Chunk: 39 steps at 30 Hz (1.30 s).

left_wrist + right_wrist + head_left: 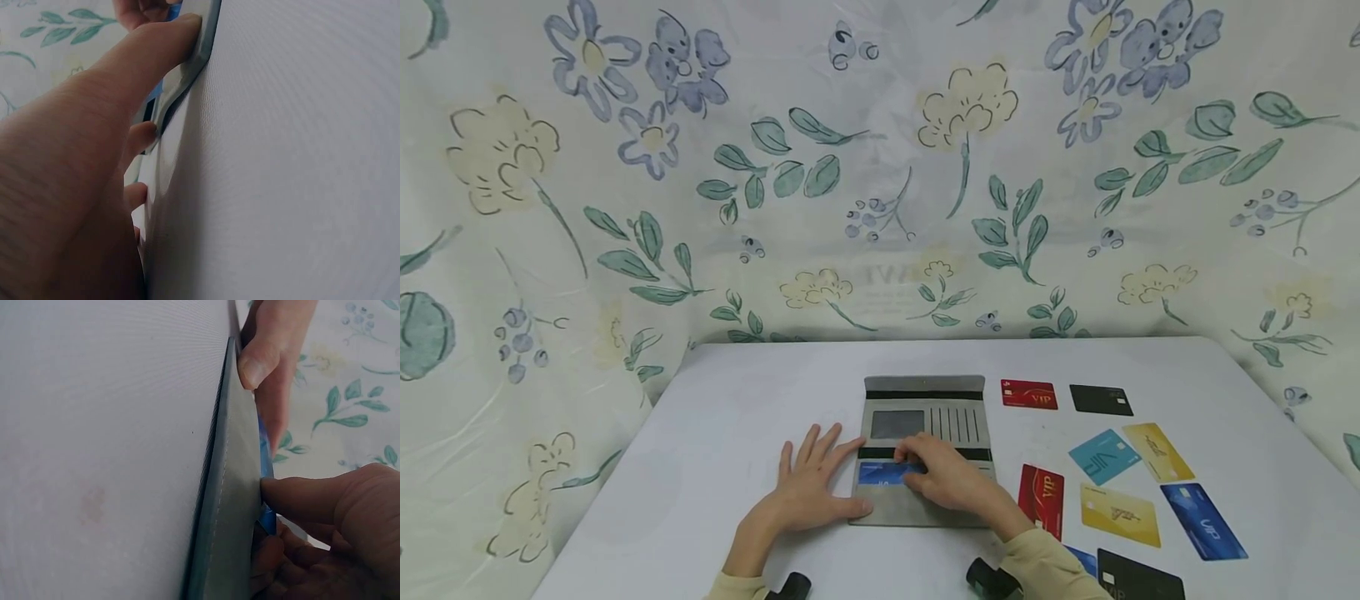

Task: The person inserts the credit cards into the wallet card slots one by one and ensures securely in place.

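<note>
In the foreground, the left hand [815, 490], fingers spread wide, sets its thumb on the left edge of a grey wallet [917, 508] lying open on the white table [730, 400], presumably to steady it, while the right hand [953, 477] pinches the right end of a blue pocket card [880, 473] across the wallet's near half, probably to control its edge. Rightward, loose cards lie mostly apart, "VIP" legible on the blue loose card [1203, 522], nearer red card [1041, 502] and farther red card [1028, 394]; floral sheeting [895, 125] hangs behind.
</note>
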### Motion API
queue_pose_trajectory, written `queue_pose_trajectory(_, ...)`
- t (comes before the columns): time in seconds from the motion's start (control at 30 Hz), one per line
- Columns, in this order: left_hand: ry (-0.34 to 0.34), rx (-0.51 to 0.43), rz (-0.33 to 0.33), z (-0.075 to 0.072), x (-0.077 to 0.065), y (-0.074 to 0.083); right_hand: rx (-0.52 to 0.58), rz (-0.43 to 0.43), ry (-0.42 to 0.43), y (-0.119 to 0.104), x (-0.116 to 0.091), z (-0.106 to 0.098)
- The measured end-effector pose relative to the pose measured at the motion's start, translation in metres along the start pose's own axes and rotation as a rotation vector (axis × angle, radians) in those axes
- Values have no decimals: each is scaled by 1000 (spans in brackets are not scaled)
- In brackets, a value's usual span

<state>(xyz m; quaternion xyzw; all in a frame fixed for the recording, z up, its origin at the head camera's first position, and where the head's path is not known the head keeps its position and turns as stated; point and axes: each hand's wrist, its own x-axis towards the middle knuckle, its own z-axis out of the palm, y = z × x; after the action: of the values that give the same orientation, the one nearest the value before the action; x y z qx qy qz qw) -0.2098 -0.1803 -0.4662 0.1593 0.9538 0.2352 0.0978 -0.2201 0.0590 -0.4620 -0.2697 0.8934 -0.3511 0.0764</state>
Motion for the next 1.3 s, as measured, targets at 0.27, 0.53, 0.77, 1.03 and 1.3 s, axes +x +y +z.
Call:
queue_pose_trajectory(0.27, 2, 10, 7, -2, 0, -1, -2, -11, -10, -1, 1, -1)
queue_pose_trajectory(0.53, 1, 13, 17, -1, 4, -2, 20, -18, -28, -1, 0, -1)
queue_pose_trajectory(0.77, 1, 8, 23, 1, 6, -2, 2, -20, -15, 0, -1, 1)
queue_pose_trajectory(1.03, 1, 9, 18, 2, 5, -1, -42, -14, 0, 0, -4, 3)
queue_pose_trajectory(1.3, -1, 10, 15, 0, 3, -1, -72, -56, 4, 0, -3, 7)
